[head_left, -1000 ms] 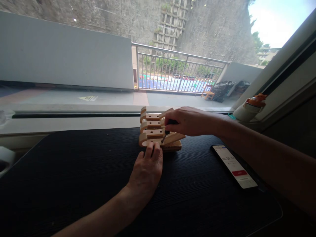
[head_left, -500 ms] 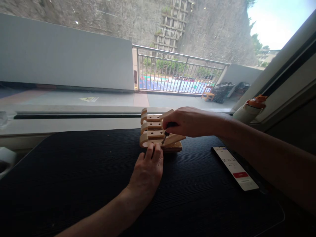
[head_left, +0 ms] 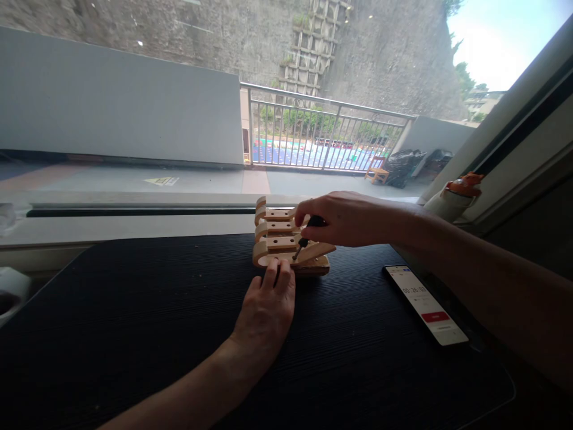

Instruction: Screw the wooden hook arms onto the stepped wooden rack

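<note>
A pale wooden slatted rack [head_left: 281, 242] stands at the far side of the black table, its curved ends to the left and dark holes along its slats. In my right hand [head_left: 342, 220], the fingers are closed round the black handle of a screwdriver [head_left: 303, 242]. Its thin shaft slants down to the left, and the tip meets the nearest slat at or beside a hole. My left hand [head_left: 267, 307] grips the near edge of the rack with its fingertips on the nearest slat. The left thumb is hidden, as is part of the rack behind my right hand.
A phone [head_left: 427, 304] showing a running timer lies on the table [head_left: 147, 310] at right. Behind the table is a window sill [head_left: 179, 226]. Toward the back right stands a white bottle with an orange top [head_left: 464, 186]. A white object [head_left: 13, 289] sits at the left edge.
My right hand has shifted its grip slightly on the screwdriver, and more of the handle shows. The tip stays at the same slat. My left hand has hardly moved.
</note>
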The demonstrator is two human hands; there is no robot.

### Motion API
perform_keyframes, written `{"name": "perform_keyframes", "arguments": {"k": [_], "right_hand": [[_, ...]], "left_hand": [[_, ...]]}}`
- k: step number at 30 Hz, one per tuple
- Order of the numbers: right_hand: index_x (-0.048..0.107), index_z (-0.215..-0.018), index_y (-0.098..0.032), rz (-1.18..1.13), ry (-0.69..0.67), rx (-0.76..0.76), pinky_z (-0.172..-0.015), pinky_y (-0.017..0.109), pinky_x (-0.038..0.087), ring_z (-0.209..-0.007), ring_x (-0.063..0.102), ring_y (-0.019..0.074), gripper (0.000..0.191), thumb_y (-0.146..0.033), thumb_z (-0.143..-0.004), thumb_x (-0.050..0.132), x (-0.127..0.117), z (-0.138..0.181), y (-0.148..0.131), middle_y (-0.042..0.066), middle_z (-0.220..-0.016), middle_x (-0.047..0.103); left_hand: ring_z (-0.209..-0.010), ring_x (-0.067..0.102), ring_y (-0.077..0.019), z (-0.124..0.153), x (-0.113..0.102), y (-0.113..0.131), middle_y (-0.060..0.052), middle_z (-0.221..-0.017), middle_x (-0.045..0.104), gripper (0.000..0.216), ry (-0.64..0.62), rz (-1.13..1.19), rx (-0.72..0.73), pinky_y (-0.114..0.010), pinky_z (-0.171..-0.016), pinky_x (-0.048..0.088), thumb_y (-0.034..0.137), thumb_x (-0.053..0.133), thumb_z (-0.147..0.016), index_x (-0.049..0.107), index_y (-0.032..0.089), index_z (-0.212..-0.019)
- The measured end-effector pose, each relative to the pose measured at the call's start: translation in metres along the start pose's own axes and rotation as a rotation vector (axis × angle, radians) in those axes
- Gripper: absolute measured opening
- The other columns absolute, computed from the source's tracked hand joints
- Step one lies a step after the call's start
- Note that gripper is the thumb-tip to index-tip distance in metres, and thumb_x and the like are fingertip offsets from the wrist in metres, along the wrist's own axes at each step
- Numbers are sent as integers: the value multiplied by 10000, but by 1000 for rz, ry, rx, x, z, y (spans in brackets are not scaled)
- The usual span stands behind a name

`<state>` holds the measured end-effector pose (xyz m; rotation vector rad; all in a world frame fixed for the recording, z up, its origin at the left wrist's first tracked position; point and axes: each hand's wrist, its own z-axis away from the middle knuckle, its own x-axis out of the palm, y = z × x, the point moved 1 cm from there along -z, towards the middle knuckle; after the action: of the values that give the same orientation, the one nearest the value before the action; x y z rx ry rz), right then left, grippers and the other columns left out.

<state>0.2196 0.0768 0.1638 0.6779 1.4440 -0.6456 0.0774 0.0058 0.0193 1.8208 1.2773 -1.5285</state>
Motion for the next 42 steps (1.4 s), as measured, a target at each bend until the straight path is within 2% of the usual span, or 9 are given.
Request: {"name": "perform_keyframes", "arguments": {"k": [4,13,17,21,30,35,37,42], "right_hand": [[631,-829,-199,-6,-26,-45,-568,241,265,-577,430,99,302,-385,-821,393,1,-3,-2,28,-728,614],[632,-873,-193,45,43,31,-540,243,243,-576,417,103,333,-411,-819,386,7,-4,-2,36,-723,605],[619,-938,-240,18,18,-36,-541,236,250,-559,415,96,274,-386,-798,434,4,1,-1,1,-708,602],[619,-898,-225,-26,-6,-75,-571,235,267,-587,436,93,243,-348,-803,432,3,1,0,5,-747,618],[617,-861,-174,-12,70,36,-554,236,265,-598,445,101,334,-427,-816,404,12,-6,-2,38,-743,612],[624,-898,-208,44,79,55,-538,240,240,-552,413,98,365,-486,-806,405,7,-1,-1,25,-715,607],[624,-912,-230,42,78,25,-534,238,232,-523,387,89,337,-472,-807,414,3,0,-1,8,-678,596],[607,-759,-207,35,90,-82,-538,235,242,-541,377,81,296,-391,-835,387,6,-3,0,1,-673,590]], "left_hand": [[-1216,338,-293,1,2,0,-148,-1338,398,459,15,2,-11,-382,-856,451,175,417,-825,415,77,-1273],[-1212,340,-294,0,1,0,-147,-1331,408,457,18,8,-8,-384,-852,449,164,422,-818,425,81,-1267],[-1219,333,-299,1,1,0,-149,-1344,392,461,14,2,-6,-383,-855,451,173,413,-827,409,68,-1275],[-1220,332,-299,2,2,0,-153,-1347,384,468,10,5,-8,-384,-859,448,178,412,-831,391,76,-1287],[-1230,328,-306,1,2,1,-153,-1353,377,481,-17,22,-6,-396,-873,441,210,416,-841,364,99,-1306],[-1238,318,-308,2,2,0,-147,-1359,373,485,-1,17,-3,-396,-875,443,211,427,-837,368,102,-1306],[-1237,320,-306,2,2,-1,-147,-1355,379,487,8,13,0,-397,-876,443,207,432,-834,370,102,-1305],[-1222,340,-309,0,3,-1,-156,-1339,395,485,13,18,4,-405,-865,451,204,442,-828,383,91,-1295]]}}
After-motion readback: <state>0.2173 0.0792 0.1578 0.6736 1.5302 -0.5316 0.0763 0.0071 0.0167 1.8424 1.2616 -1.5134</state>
